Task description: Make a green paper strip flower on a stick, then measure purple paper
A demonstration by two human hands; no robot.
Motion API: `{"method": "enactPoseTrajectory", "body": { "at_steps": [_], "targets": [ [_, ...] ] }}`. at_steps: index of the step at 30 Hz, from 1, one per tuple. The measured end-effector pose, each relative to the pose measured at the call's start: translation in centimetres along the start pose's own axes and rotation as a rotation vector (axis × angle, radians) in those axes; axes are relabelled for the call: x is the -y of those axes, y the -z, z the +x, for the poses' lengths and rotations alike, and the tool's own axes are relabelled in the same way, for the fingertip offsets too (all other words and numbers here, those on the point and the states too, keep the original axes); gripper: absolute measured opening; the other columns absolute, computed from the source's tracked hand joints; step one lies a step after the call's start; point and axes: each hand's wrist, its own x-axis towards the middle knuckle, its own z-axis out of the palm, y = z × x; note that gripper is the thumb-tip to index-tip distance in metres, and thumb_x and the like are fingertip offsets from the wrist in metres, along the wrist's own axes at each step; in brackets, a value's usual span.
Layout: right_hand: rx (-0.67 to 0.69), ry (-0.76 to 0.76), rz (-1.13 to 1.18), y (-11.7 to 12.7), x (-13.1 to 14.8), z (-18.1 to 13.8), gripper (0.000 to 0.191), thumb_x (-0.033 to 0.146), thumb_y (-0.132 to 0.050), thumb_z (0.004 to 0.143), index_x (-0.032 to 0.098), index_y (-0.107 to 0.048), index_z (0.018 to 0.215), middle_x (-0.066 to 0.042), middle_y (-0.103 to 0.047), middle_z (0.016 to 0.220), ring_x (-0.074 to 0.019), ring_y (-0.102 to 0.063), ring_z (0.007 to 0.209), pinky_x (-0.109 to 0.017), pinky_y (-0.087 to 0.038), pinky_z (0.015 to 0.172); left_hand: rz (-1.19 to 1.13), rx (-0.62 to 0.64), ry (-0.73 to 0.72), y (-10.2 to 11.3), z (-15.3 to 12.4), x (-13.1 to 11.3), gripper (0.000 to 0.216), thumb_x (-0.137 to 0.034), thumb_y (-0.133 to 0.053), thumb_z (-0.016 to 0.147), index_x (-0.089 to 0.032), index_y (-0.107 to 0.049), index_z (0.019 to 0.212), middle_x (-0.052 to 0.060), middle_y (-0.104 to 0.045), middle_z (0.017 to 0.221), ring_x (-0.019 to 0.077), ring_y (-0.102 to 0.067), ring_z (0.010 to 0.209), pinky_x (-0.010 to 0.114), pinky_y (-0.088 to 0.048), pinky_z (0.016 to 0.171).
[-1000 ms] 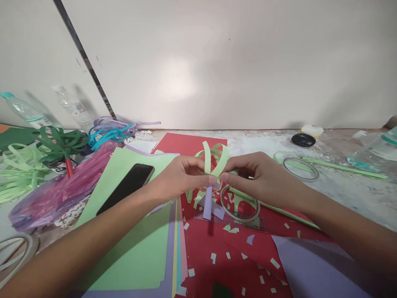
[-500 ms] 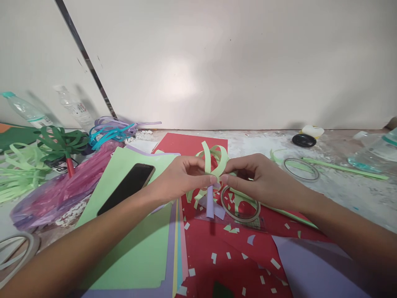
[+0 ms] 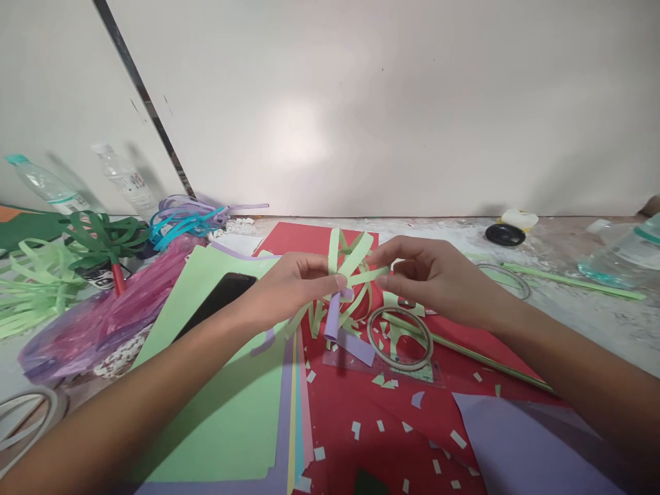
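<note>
My left hand [image 3: 304,283] pinches a paper flower of looped light green strips [image 3: 355,256] where they meet a rolled purple paper stem [image 3: 333,320]. The stem hangs down below my fingertips, slightly tilted. Between the thumb and fingers of my right hand [image 3: 427,275] is the end of one green paper strip [image 3: 372,274], drawn out sideways from the flower. Just below my hands a roll of tape [image 3: 372,342] lies on red paper [image 3: 350,412] strewn with small paper scraps. Part of the flower is hidden behind my left fingers.
Left of centre, a black phone [image 3: 214,302] lies on stacked coloured sheets [image 3: 221,412]. Beyond it are a pink plastic bag [image 3: 134,302], finished paper flowers [image 3: 103,237] and plastic bottles [image 3: 126,180]. At right are a black oval object [image 3: 505,234], another bottle [image 3: 629,254] and a purple sheet [image 3: 531,440].
My right hand has moved slightly right and up, pulling a green strip out from the flower. My left hand has shifted a little left, and the stem has tilted with it.
</note>
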Motion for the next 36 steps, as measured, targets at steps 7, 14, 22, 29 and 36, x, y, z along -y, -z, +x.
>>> {"method": "enactPoseTrajectory", "body": {
  "at_steps": [7,14,22,29,36],
  "targets": [
    [-0.093,-0.02,0.132,0.6,-0.7,0.7,0.019,0.031,-0.066,0.082,0.024,-0.06,0.099,-0.002,-0.06,0.086,-0.0094,-0.048,0.057,-0.023,-0.036,0.044,-0.334,0.078,0.103,0.9,0.5,0.5,0.02,-0.036,-0.07,0.079,-0.016,-0.068,0.081,0.004,-0.067,0.083,0.0148,-0.062,0.074,0.031,-0.051,0.076],
    [-0.053,0.083,-0.117,0.0,-1.6,0.7,0.009,0.026,-0.057,0.086,0.022,-0.062,0.093,0.002,-0.052,0.062,-0.0095,-0.045,0.049,-0.024,-0.036,0.046,-0.53,0.002,0.06,1.5,1.0,0.8,0.016,-0.028,-0.066,0.082,-0.014,-0.067,0.075,0.003,-0.066,0.081,0.0133,-0.061,0.072,0.028,-0.053,0.069],
    [0.142,0.341,-0.563,-3.3,-2.7,1.8,0.038,0.012,-0.047,0.085,0.026,-0.062,0.117,-0.008,-0.057,0.111,-0.0133,-0.057,0.07,-0.028,-0.043,0.061,-0.702,-0.033,0.105,2.0,1.5,1.0,0.008,-0.018,-0.065,0.081,-0.013,-0.066,0.075,0.002,-0.064,0.073,0.0137,-0.063,0.07,0.03,-0.056,0.07],
    [0.394,0.439,-0.624,-3.8,-1.6,4.6,0.019,0.013,-0.051,0.083,0.02,-0.068,0.078,-0.007,-0.065,0.089,-0.0153,-0.056,0.067,-0.028,-0.037,0.057,-0.607,-0.044,0.106,2.2,1.8,1.6,0.013,-0.02,-0.071,0.077,-0.014,-0.064,0.068,0.001,-0.064,0.07,0.0134,-0.063,0.071,0.028,-0.055,0.071],
    [0.289,0.302,-0.256,-1.9,-1.7,4.2,0.013,0.023,-0.049,0.09,0.018,-0.057,0.081,0.002,-0.053,0.067,-0.0097,-0.044,0.056,-0.024,-0.033,0.054,-0.622,-0.046,0.121,2.4,2.3,2.5,0.011,-0.023,-0.068,0.08,-0.013,-0.068,0.076,0.002,-0.065,0.075,0.0113,-0.062,0.071,0.025,-0.054,0.071]
  ]
}}
